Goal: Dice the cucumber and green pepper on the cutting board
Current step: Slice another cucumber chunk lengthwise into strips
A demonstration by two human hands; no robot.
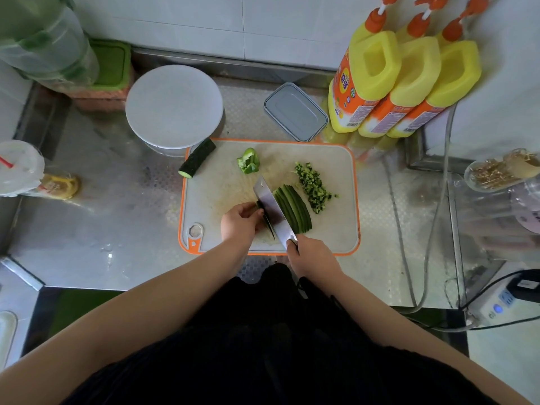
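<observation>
A white cutting board [336, 229] with an orange rim lies on the steel counter. My right hand [311, 254] grips the handle of a cleaver [270, 207], its blade down on the board. Left of the blade, my left hand [241, 220] holds a thin remaining piece of cucumber [260, 212] with curled fingers. Right of the blade lie fanned long cucumber slices [293, 209], and beyond them a pile of diced cucumber [312, 188]. A green pepper piece [248, 161] sits at the board's far side. A cucumber half [197, 158] rests across the board's far-left corner.
Behind the board stand a white round lidded container [174, 106] and a grey rectangular box [295, 111]. Three yellow bottles [403, 80] lean at the back right. A plastic cup [19, 168] is at the left, a jar [502, 171] and cables [409, 258] at the right.
</observation>
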